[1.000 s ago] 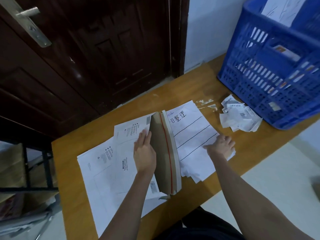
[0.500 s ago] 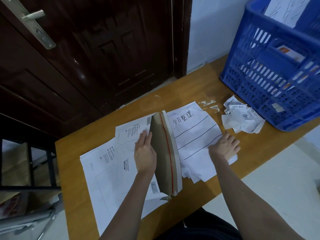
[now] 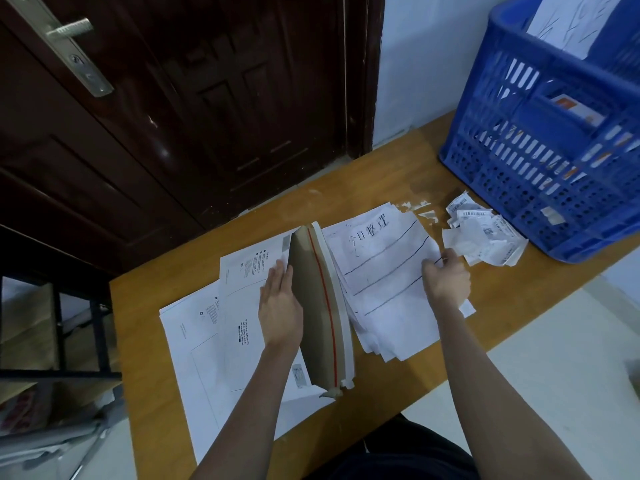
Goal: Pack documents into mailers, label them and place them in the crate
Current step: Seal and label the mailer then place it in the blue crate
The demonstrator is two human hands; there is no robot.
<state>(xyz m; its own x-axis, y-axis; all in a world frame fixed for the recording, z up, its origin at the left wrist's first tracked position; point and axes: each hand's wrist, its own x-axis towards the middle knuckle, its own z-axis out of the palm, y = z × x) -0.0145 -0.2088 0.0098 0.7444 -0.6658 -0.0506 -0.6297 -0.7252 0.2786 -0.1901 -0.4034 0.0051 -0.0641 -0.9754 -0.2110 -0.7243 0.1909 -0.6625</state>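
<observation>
**Mailer held open beside the document stack**

The left hand rests with straight fingers inside the mouth of the mailer, propping up its brown flap with the red strip. The right hand has its fingers curled, pinching the far edge of the top document, a ruled sheet on a loose stack just right of the mailer. More flat mailers lie beneath and to the left. Crumpled labels lie near the blue crate, which stands at the right end of the wooden worktop. A dark door stands behind.
</observation>
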